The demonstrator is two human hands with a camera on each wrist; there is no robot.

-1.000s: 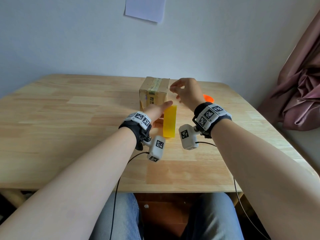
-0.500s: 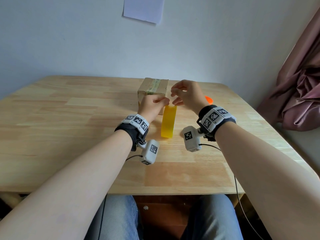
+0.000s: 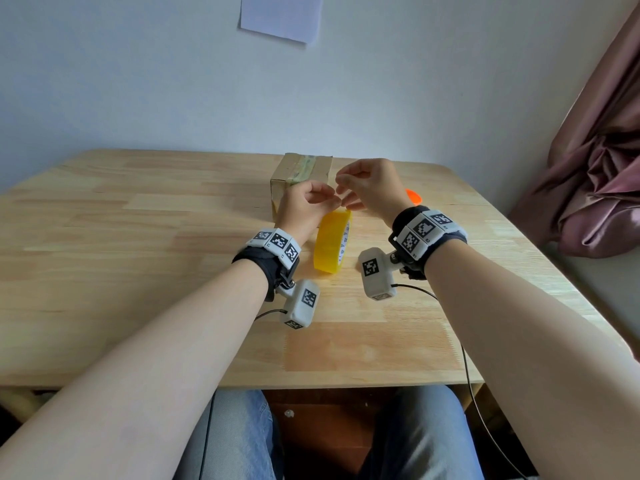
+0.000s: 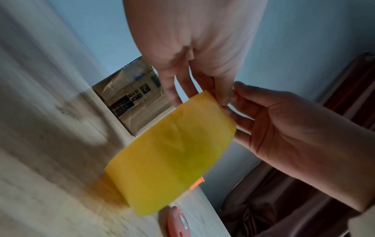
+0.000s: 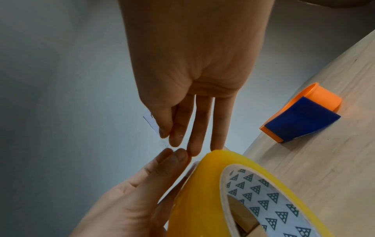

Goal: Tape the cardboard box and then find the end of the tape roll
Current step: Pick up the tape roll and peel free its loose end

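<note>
The yellow tape roll (image 3: 331, 242) stood on its edge on the wooden table (image 3: 138, 237), near the middle, just in front of the person. The cardboard box (image 3: 300, 174) was behind it, at about 11 o'clock from the roll, with a strip of tape along its top. The roll and the box did not touch.

Both hands met over the top of the roll. The left hand (image 3: 304, 206) was at 10 o'clock from the roll, with its fingers (image 4: 178, 89) bent down to the upper edge of the roll. The right hand (image 3: 370, 187) was at 1 o'clock, and its fingers (image 5: 194, 136) were almost straight and close together, with the tips against the tips of the left hand. I could not tell whether any hand really pinched a loose end of tape, because the tape there was clear and too thin to see. The left thumb and fingers seemed to hold the roll at its top rim.

In the right wrist view the inner core of the roll (image 5: 263, 197) was white with small dark triangles.

An orange and blue tape cutter (image 5: 300, 115) lay on the table at 2 o'clock from the roll, well apart from it. A sheet of paper (image 3: 280, 15) hung on the wall at 12 o'clock, and a pink curtain (image 3: 595, 174) was at 3 o'clock.
</note>
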